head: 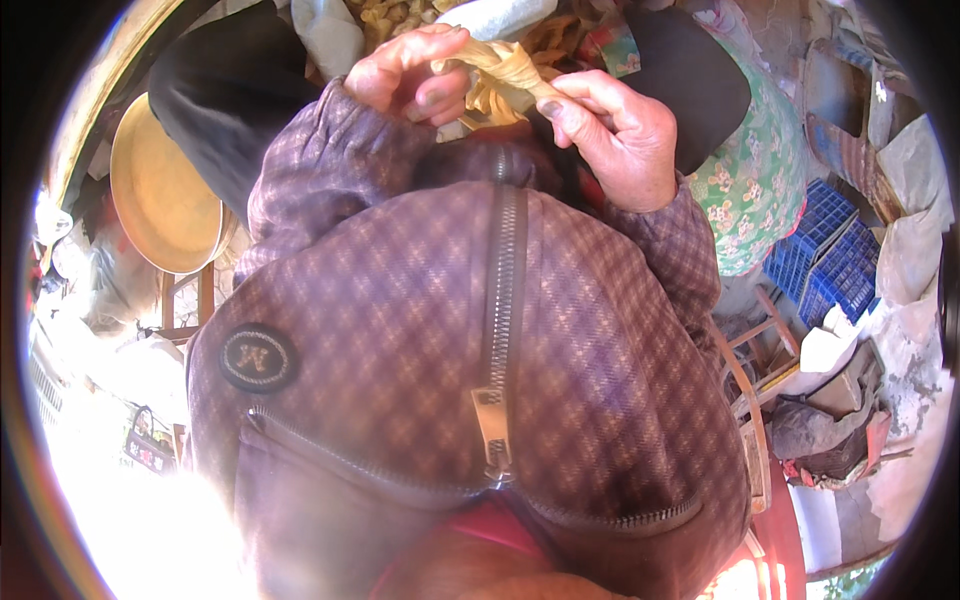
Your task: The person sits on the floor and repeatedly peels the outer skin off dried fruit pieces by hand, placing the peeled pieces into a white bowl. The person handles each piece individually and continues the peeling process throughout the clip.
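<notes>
At the top of the view, my left hand [412, 73] holds one end of a twisted, yellowish strip of dried leafy material [504, 66], perhaps husk. The thumb and fingers of my right hand [619, 127] pinch its other end. The strip spans the gap between my hands and slants down towards the right one. Directly beneath it lies more loose yellow material of the same look [491, 101], partly hidden by my hands. A pale rounded bundle [499, 19] sits just beyond the strip.
A round yellow basin [166, 184] rests on a wooden stand at the left. To the right are a green patterned cloth [757, 187], blue plastic crates [821, 247], a wooden chair frame [742, 382] and a heap of dark cloth or bags [825, 427]. My dark-clad knees flank the work.
</notes>
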`<act>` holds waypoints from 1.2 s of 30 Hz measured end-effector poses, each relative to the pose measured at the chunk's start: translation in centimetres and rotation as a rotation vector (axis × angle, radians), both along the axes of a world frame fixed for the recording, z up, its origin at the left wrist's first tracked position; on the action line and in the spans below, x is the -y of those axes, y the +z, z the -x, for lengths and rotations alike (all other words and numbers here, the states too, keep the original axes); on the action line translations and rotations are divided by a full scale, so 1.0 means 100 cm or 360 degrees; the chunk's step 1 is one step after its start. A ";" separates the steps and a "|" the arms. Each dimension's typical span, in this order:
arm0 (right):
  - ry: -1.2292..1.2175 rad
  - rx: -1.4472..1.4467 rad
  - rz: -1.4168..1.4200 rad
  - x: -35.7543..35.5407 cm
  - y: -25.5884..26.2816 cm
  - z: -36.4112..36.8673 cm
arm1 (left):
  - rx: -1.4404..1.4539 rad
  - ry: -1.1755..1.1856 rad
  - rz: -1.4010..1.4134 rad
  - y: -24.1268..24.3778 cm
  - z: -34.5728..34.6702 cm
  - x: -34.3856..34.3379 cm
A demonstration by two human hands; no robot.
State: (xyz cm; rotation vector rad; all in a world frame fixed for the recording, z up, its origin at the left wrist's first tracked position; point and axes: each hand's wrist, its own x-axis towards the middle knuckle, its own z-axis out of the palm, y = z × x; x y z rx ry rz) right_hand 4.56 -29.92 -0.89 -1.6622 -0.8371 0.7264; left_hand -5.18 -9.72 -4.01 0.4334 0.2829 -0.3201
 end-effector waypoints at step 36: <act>0.0185 0.0830 -0.0144 -0.122 0.067 -0.104 | 0.0496 0.1042 -0.1737 0.067 -0.071 -0.081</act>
